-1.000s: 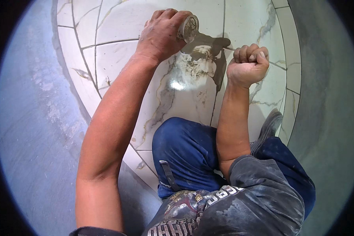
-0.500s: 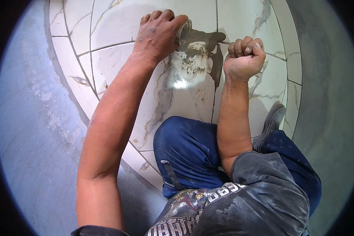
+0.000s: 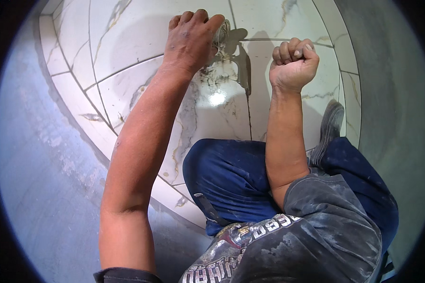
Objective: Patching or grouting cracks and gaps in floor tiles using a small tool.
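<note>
My left hand [image 3: 190, 45] is wrapped round a clear cup [image 3: 220, 35], which is tipped on its side low over the floor with its mouth toward the right. Just beside the mouth, wet grey-brown slurry [image 3: 243, 66] lies on the white marbled tiles [image 3: 264, 89], along a joint between them. Smears of it spread over the tile below the cup. My right hand [image 3: 293, 63] is a closed fist to the right of the slurry, fingers curled and thumb over them. Whatever it may hold is hidden.
A curved border of narrow tiles [image 3: 78, 101] rings the tiled area. Grey-blue bare floor [image 3: 47, 155] lies outside it. My bent knee in blue trousers [image 3: 222, 165] and a dusty shoe [image 3: 332, 122] are close below my hands.
The tiles and slurry have slid left in the picture while both hands keep nearly the same place in it. The cup now covers more of the puddle, and my right fist is farther from the slurry.
</note>
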